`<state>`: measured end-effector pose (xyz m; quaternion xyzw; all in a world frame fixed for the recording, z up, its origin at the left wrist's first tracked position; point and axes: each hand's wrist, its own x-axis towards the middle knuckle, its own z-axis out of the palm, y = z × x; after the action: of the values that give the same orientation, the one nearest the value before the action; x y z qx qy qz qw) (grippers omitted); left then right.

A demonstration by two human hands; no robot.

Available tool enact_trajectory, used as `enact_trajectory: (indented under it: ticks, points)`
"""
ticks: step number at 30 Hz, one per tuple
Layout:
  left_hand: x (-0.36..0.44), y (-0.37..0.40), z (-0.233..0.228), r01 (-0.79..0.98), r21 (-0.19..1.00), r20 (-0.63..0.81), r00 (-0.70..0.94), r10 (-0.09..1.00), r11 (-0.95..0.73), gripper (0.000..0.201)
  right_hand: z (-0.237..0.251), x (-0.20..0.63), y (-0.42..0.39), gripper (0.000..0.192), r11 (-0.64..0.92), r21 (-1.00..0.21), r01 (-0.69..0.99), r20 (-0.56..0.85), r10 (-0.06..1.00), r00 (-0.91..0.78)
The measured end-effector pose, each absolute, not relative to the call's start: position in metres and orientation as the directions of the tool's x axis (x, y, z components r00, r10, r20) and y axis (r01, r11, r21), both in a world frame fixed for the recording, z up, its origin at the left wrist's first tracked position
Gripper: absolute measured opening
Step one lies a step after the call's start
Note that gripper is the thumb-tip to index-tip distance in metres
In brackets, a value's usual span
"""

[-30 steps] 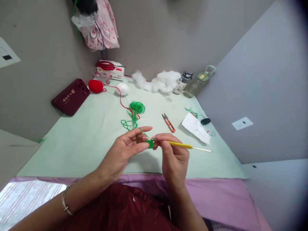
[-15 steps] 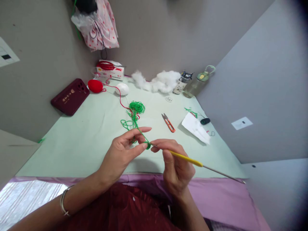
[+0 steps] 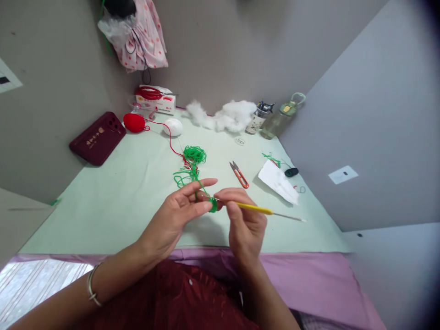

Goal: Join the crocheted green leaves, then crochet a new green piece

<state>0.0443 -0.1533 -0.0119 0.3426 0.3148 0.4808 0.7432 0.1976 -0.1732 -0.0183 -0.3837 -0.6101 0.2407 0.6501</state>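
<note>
Between thumb and fingers, my left hand (image 3: pixel 178 208) pinches a small green crochet piece (image 3: pixel 213 205), its index finger stretched out with green yarn running over it. My right hand (image 3: pixel 245 224) is closed round the yellow handle of a crochet hook (image 3: pixel 254 208). The hook's thin front end lies at the top of the crochet piece, close to my left fingertips; its other metal end points out to the right. Beyond my left hand lies a loose heap of green yarn (image 3: pixel 195 155), and a strand leads from it to the hand.
Orange thread snips (image 3: pixel 239 175) and a white paper (image 3: pixel 277 182) lie to the right. Red yarn (image 3: pixel 134 123), a white ball (image 3: pixel 173 127), stuffing (image 3: pixel 233 116), a pen cup (image 3: pixel 256 121) and a bottle (image 3: pixel 279 120) stand further back. A maroon phone (image 3: pixel 98 138) leans on the left wall.
My right hand has moved slightly left and up, with the hook now lying flatter and its front end further across the crochet piece. My left hand keeps its pinch.
</note>
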Motion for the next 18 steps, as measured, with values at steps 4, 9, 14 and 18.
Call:
enact_trajectory:
  ticks: [4, 9, 14, 18]
  points:
    - [0.050, -0.156, -0.012, -0.498, 0.835, -0.088, 0.297, 0.951, 0.233, 0.041, -0.026, 0.195, -0.176, 0.028, 0.658, -0.629, 0.414, 0.738, 0.672, 0.055]
    - [0.046, -0.149, -0.013, -0.572, 0.672, -0.213, 0.458, 0.863, 0.469, 0.031, -0.027, 0.199, -0.178, 0.023, 0.635, -0.622, 0.459, 0.748, 0.654, 0.109]
    - [0.042, -0.147, -0.014, -0.535, 0.772, -0.144, 0.379, 0.914, 0.343, 0.028, -0.016, 0.198, -0.171, 0.018, 0.566, -0.813, 0.139, 0.582, 0.793, 0.179]
    - [0.044, -0.152, -0.013, -0.477, 0.827, -0.118, 0.368, 0.922, 0.296, 0.039, -0.018, 0.198, -0.169, 0.017, 0.550, -0.829, 0.095, 0.558, 0.821, 0.119]
